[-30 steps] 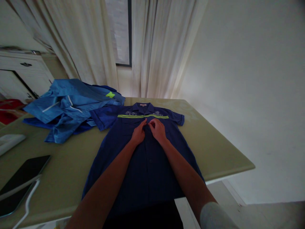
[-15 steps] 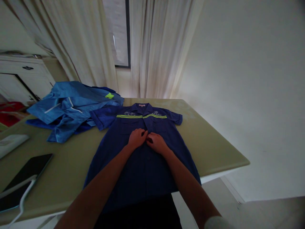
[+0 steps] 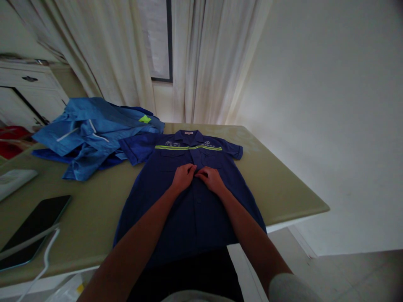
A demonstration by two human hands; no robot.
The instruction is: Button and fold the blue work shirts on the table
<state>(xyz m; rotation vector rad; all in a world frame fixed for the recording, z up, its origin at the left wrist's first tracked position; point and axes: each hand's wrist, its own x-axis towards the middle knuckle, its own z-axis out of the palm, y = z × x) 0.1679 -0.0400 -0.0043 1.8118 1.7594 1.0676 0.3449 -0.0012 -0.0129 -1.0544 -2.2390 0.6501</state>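
A dark blue short-sleeved work shirt [image 3: 179, 226] lies face up, collar away from me, with a yellow-green stripe and pale lettering across its chest. Over its front placket, just below the chest pockets, both hands meet. My left hand [image 3: 183, 178] is closed, its fingertips pinching the placket edge. Close beside it, my right hand [image 3: 211, 179] is also closed, thumb and fingers on the same strip of cloth. Any button between the fingertips is too small to make out. The shirt's lower hem hangs at the table's near edge.
On the table [image 3: 283, 193], a heap of blue garments [image 3: 94, 121] lies at the left, touching the shirt's sleeve. A black tablet [image 3: 37, 226] with a white cable [image 3: 47, 256] and a white box [image 3: 15, 181] are nearer me. Curtains [image 3: 217, 63] hang behind.
The camera view has tilted down slightly, so everything sits a little higher. My hands stay at the placket; the right fingers have straightened somewhat and shifted slightly.
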